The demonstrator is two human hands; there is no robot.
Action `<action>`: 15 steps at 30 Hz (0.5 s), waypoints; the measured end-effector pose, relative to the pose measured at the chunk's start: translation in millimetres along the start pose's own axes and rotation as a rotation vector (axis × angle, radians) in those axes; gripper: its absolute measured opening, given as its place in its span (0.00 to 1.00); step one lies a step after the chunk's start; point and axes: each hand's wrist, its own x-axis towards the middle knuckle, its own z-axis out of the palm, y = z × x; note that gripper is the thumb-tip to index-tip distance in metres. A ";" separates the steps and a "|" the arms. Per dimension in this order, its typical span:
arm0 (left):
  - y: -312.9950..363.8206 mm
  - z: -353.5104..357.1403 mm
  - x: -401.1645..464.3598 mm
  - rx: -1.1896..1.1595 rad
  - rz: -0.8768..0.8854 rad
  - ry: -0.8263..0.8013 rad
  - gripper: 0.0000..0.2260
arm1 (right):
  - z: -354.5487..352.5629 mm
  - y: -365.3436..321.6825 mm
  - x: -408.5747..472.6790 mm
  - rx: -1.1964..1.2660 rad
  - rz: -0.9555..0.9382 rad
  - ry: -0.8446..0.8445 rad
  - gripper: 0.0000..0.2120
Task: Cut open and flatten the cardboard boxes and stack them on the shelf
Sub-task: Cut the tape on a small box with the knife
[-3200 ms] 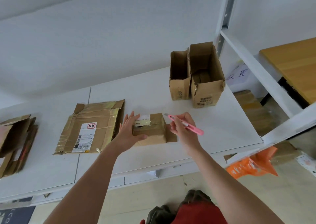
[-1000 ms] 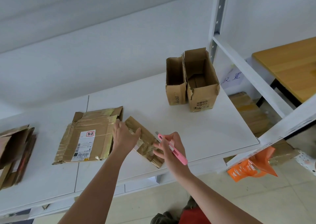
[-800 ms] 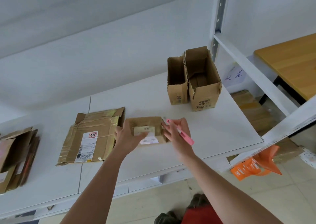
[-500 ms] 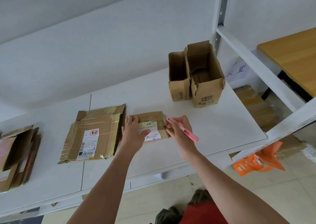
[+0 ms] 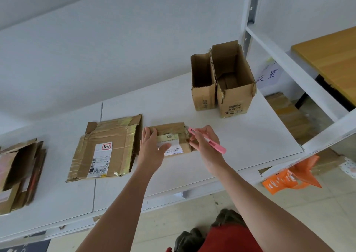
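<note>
Pressing flat on a small taped box (image 5: 169, 136) on the white shelf (image 5: 240, 136), left hand (image 5: 152, 149) with straight fingers; right hand (image 5: 204, 142) gripping a pink cutter (image 5: 207, 140) at the box's right end

A small brown box (image 5: 173, 137), taped and bearing a white label, lay on the white shelf (image 5: 240, 136) near its front edge, still closed. Just left of it lay a larger flat box (image 5: 107, 147), taped, label up, with a barcode. At the far left sat a stack (image 5: 19, 173) of flattened cardboard. Toward the back right two open boxes stood upright, touching side by side: a narrow one (image 5: 203, 96) and a wider one (image 5: 236, 97) with printing on its front. A pink cutter (image 5: 207, 140) pointed at the small box's right end.
</note>
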 end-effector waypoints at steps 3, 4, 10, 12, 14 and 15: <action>0.5 0.2 2.1 0.021 0.003 0.004 0.33 | -2.3 -2.3 -7.2 0.003 0.000 -0.010 0.08; 0.6 0.4 2.7 0.026 0.006 0.003 0.33 | -3.2 -2.3 -10.3 0.003 -0.005 -0.019 0.08; -0.3 0.1 2.9 0.022 0.001 0.001 0.33 | -9.5 2.2 -22.8 -0.052 -0.032 -0.068 0.08; -0.9 -1.0 3.4 0.025 0.011 -0.007 0.33 | -11.4 2.7 -24.1 -0.093 -0.053 -0.073 0.08; -2.4 -2.0 3.8 0.031 0.019 -0.017 0.33 | -13.3 2.4 -26.6 -0.128 -0.084 -0.092 0.08; -3.0 -2.3 4.1 0.030 0.019 -0.022 0.32 | -14.1 2.4 -28.0 -0.140 -0.096 -0.103 0.08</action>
